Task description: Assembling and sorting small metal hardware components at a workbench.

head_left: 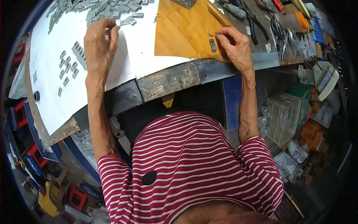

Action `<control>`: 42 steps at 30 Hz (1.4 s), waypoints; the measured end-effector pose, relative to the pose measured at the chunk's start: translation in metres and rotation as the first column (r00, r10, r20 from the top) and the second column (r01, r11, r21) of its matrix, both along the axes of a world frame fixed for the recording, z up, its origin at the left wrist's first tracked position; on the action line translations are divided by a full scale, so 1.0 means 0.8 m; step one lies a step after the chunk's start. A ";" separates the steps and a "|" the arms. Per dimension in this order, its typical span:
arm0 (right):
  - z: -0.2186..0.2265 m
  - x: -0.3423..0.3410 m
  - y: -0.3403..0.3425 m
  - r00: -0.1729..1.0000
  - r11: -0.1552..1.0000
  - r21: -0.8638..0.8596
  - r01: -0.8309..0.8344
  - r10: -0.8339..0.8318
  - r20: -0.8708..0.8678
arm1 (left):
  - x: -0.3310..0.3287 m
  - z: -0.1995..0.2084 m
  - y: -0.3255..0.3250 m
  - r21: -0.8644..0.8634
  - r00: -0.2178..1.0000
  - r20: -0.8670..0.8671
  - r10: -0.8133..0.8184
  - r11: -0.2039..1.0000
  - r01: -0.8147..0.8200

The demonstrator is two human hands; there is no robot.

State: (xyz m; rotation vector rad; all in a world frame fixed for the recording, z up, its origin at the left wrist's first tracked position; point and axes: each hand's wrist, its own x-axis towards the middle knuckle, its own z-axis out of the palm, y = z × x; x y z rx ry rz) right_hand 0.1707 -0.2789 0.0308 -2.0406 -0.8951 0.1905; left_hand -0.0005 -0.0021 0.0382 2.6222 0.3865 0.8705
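Observation:
My left hand hovers over the white sheet, thumb and fingers curled into a pinch; whatever it holds, if anything, is too small to make out. Beside it lie several small grey metal pieces in loose rows, and a closer-set row of pieces is partly hidden by the wrist. Over the yellow sheet, my right hand has its thumb and forefinger brought together. Just left of those fingertips are a short stack of small dark metal pieces and a single tiny piece.
A big heap of grey metal pieces covers the table's far left. Pliers, a string spool and an orange-lidded jar crowd the right. A black ring sits at the left edge. Plastic crates stand below right.

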 end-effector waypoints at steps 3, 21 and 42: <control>0.000 0.000 0.006 0.993 0.997 -0.062 -0.050 0.057 0.108 | -0.008 0.009 -0.021 -0.249 0.996 -0.062 0.070 0.965 -0.083; 0.002 0.017 0.018 0.914 0.954 -0.236 -0.187 0.257 0.314 | -0.014 0.002 -0.058 -0.690 0.997 0.077 -0.028 0.720 0.073; 0.006 0.028 0.022 0.462 0.854 0.510 0.099 0.414 -0.784 | -0.027 0.005 -0.063 -0.901 1.000 0.021 0.020 0.434 0.010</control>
